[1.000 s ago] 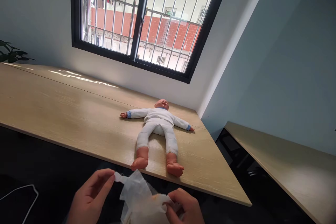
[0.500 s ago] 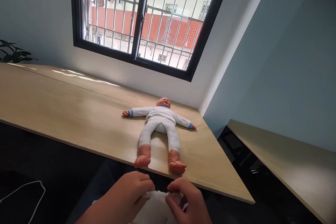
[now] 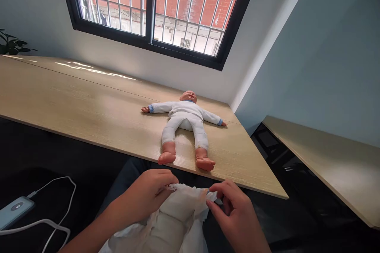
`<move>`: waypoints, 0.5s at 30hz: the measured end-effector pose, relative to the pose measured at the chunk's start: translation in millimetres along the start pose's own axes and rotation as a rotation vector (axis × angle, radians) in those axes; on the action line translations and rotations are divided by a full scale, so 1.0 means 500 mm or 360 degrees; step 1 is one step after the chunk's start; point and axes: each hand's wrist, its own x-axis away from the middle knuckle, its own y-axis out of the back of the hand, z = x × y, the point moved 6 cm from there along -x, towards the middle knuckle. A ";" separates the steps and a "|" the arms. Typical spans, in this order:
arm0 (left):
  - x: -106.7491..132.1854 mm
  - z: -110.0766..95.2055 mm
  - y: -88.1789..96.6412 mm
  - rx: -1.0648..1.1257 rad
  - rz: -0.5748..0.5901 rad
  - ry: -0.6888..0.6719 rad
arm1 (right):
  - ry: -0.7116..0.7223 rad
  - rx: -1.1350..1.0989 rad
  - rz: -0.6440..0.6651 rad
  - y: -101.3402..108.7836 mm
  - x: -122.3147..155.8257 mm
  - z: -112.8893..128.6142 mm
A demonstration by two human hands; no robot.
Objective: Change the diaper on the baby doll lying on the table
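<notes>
Head view: pinching diaper edge with left hand, right hand.
Better pulled evenly toward 9 and 3 o'clock; doll at 12.

Two hands, one diaper, one doll, two tables, one window, one plant.

I record the white diaper as cut off by the bottom edge; its lower half is unseen. The fingertips of my left grip are tucked out of sight behind its upper hem. My right grip loses its wrist to the same edge. The plant and the grey device are clipped at the left, the window at the top, the second surface at the right. The space beneath the near surface is too dark to read.
</notes>
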 end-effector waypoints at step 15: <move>-0.001 0.016 0.003 -0.0037 -0.0047 0.0163 | -0.0002 0.0012 0.0031 -0.016 -0.001 -0.004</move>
